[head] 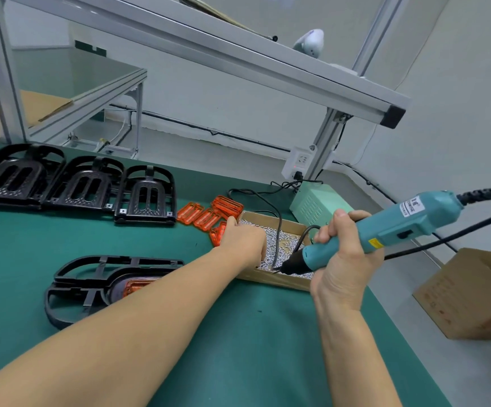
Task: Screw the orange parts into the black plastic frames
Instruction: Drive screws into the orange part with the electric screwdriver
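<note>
Two hands working at the screw box (270,277) on the green bench (238,348).
The left hand (243,240) is reaching into the box over the screws (279,248); its fingers are hidden, so cannot tell if they are apart or pinching. The right hand (344,254) is gripping the teal electric screwdriver (385,230), fingers clamped round its body, tip angled down into the box. Loose orange parts (209,215) are lying just left of the box; three black frames (77,186) are sitting further left. One frame with an orange part (106,286) is lying nearer, left of the box.
</note>
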